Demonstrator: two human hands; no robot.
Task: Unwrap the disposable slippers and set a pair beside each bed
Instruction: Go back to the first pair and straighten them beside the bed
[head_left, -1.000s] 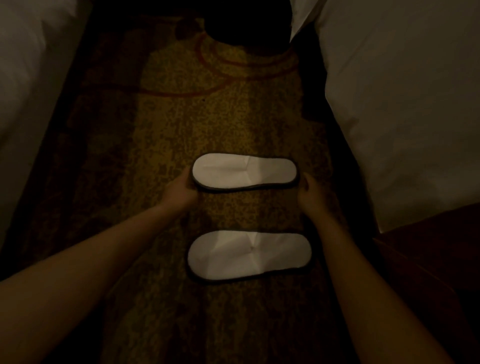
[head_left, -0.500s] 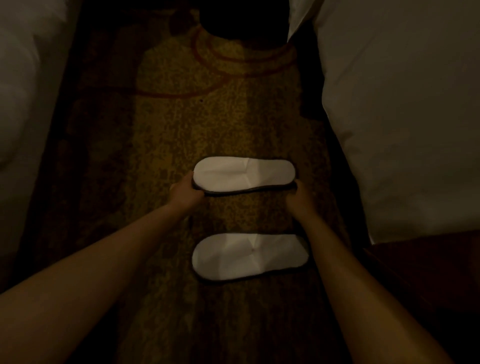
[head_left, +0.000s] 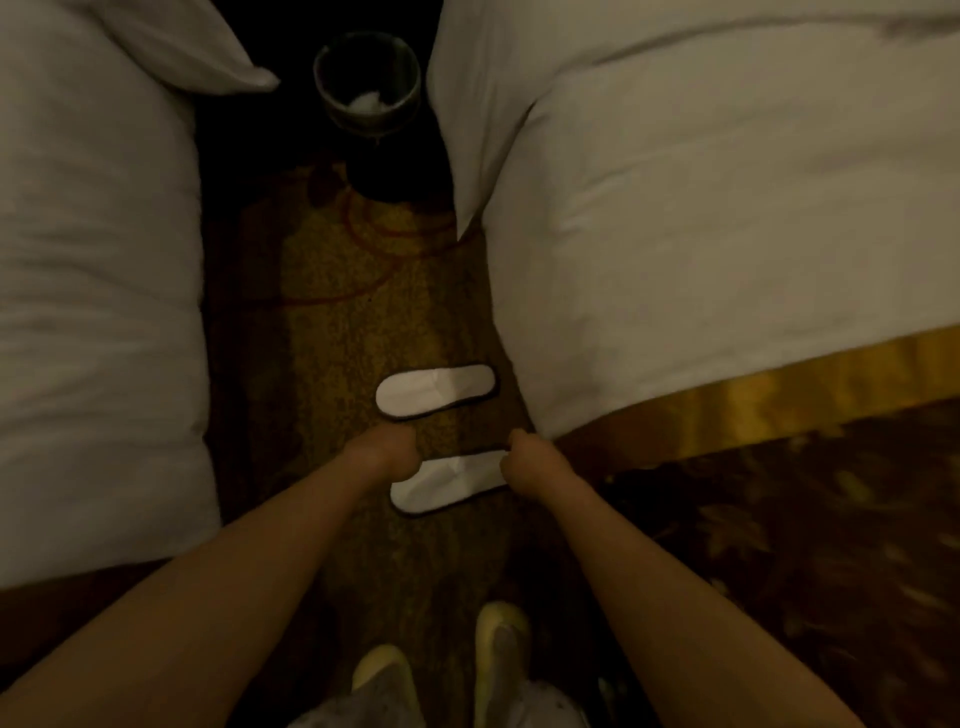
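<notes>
While both curled hands, left hand (head_left: 387, 457) and right hand (head_left: 524, 462), grip the near slipper (head_left: 447, 483) ends, the far slipper (head_left: 435, 391) lies beside the right bed (head_left: 675, 260) edge.

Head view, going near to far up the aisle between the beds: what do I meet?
Person's shoes → near slipper, held at its ends by the left hand and right hand → far slipper → waste bin.

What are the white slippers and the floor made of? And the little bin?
The far slipper and near slipper look like thin, matte white cloth or paper-like fabric, creased, with dark edging. The floor looks like patterned carpet, speckled and dull. The bin is too dark to tell; its rim shines faintly, perhaps metal or plastic.
</notes>
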